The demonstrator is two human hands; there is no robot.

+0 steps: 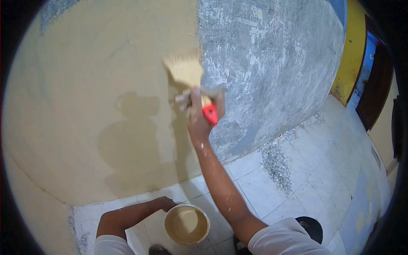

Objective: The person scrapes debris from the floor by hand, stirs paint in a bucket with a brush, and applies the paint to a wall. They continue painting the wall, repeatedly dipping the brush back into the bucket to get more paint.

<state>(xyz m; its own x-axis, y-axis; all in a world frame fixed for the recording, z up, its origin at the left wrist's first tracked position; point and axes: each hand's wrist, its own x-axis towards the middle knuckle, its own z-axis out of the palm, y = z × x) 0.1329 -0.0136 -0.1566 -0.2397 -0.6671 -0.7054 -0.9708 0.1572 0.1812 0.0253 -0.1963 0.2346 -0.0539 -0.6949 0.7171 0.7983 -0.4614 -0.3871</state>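
My right hand (201,108) is wrapped round a wide paintbrush (187,70) with a red-tipped handle. The bristles are coated in beige paint and lie against the wall, right by the border between the beige painted part (106,55) and the bare, scraped grey part (259,63). Low in view, my left hand (168,203) is at the rim of a round bucket (208,221) of beige paint; its fingers are mostly hidden behind the rim. Some blur softens the right hand and the brush.
White floor tiles (250,187) run along the wall's foot. A heap of scraped paint flakes (278,165) lies on them at the right. Further right are a yellow wall section (350,55) and a dark brown door (376,85). My dark footwear (312,227) shows below.
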